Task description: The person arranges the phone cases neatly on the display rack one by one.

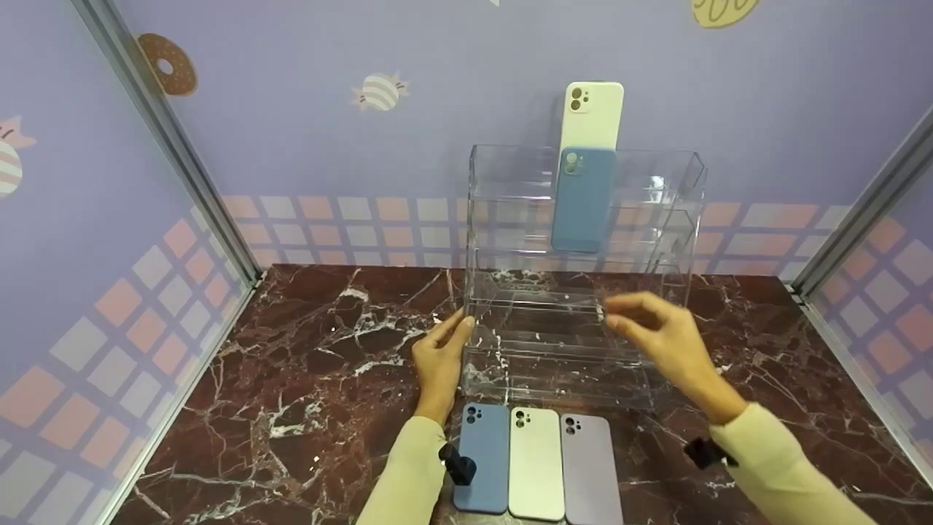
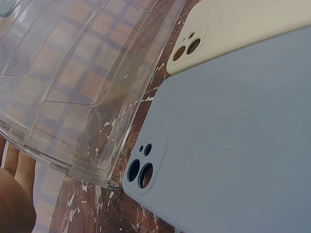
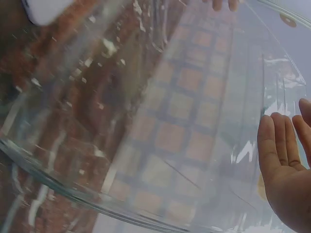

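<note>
Clear plastic rack (image 1: pixel 539 302) stands on the tabletop (image 1: pixel 313 408) beside the left hand (image 1: pixel 440 357), whose nearly straight fingers lie against its side without curling round it. Before its lower right part, I see the right hand (image 1: pixel 660 339) holding nothing, thumb and fingers parted. Above the right fingers, an upper blue case (image 1: pixel 583 200) stands in front of an upper white case (image 1: pixel 594 127); below the fingers lie a blue case (image 1: pixel 490 434), white case (image 1: pixel 536 463) and pale purple case (image 1: pixel 592 470).
</note>
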`<action>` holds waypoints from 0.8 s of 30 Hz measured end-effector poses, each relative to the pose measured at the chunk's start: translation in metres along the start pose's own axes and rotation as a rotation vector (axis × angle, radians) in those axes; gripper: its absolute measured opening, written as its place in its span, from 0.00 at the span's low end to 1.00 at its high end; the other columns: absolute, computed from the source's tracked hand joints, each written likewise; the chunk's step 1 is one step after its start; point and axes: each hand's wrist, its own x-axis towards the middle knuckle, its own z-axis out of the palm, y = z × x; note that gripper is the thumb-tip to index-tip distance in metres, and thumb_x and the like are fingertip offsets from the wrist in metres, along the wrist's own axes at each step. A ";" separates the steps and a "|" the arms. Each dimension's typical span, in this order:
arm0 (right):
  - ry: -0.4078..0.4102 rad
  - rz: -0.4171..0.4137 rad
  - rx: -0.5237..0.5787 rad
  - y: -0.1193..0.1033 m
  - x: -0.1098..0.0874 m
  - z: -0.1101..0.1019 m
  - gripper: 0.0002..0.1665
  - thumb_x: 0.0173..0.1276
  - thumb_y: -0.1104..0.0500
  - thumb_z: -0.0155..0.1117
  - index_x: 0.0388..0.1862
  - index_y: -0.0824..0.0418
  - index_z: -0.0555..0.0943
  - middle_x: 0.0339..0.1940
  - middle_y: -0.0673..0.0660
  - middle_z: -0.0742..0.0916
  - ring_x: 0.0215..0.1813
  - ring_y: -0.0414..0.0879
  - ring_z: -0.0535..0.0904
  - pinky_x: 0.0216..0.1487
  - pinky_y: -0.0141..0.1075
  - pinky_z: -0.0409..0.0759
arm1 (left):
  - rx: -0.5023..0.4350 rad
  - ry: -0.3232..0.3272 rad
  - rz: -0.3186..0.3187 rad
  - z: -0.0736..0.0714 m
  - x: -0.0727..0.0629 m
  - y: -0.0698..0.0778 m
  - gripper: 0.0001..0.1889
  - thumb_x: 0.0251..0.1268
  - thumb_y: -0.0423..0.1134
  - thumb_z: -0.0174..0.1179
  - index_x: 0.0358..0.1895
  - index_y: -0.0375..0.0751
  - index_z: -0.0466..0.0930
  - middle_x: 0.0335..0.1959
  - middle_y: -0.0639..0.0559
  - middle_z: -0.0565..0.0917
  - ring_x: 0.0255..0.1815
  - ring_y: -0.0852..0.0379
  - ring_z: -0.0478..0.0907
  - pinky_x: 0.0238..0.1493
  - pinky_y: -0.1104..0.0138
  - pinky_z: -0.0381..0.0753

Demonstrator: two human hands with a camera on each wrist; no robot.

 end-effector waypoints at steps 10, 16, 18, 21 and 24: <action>-0.019 0.036 0.036 0.027 -0.042 0.017 0.13 0.69 0.67 0.76 0.52 0.63 0.89 0.47 0.59 0.92 0.42 0.48 0.90 0.44 0.35 0.88 | -0.017 0.025 -0.009 0.002 0.001 0.000 0.15 0.67 0.34 0.75 0.54 0.35 0.91 0.49 0.42 0.91 0.39 0.59 0.86 0.43 0.71 0.84; -0.027 0.087 0.054 0.040 -0.059 0.021 0.12 0.71 0.65 0.75 0.52 0.64 0.89 0.48 0.61 0.92 0.45 0.44 0.89 0.48 0.32 0.86 | -0.003 0.036 -0.025 0.002 0.001 0.004 0.15 0.67 0.33 0.75 0.54 0.33 0.90 0.43 0.41 0.92 0.37 0.55 0.88 0.38 0.71 0.83; -0.029 0.100 0.052 0.044 -0.063 0.021 0.12 0.71 0.65 0.75 0.52 0.64 0.89 0.48 0.61 0.92 0.46 0.43 0.89 0.48 0.32 0.86 | 0.011 0.033 -0.025 0.002 0.001 0.006 0.15 0.66 0.34 0.75 0.54 0.34 0.91 0.40 0.42 0.92 0.36 0.56 0.88 0.38 0.70 0.83; -0.034 0.116 0.039 0.048 -0.068 0.022 0.12 0.72 0.64 0.74 0.53 0.64 0.89 0.48 0.60 0.92 0.46 0.44 0.89 0.48 0.32 0.86 | 0.035 0.028 -0.019 0.002 0.001 0.007 0.15 0.66 0.36 0.76 0.53 0.35 0.92 0.38 0.44 0.92 0.36 0.57 0.88 0.39 0.69 0.84; -0.043 0.134 0.034 0.053 -0.072 0.023 0.13 0.72 0.63 0.74 0.53 0.64 0.89 0.48 0.60 0.91 0.46 0.49 0.90 0.46 0.36 0.87 | 0.042 0.020 -0.014 0.001 0.002 0.007 0.14 0.66 0.36 0.76 0.52 0.35 0.92 0.36 0.44 0.92 0.36 0.54 0.88 0.38 0.68 0.84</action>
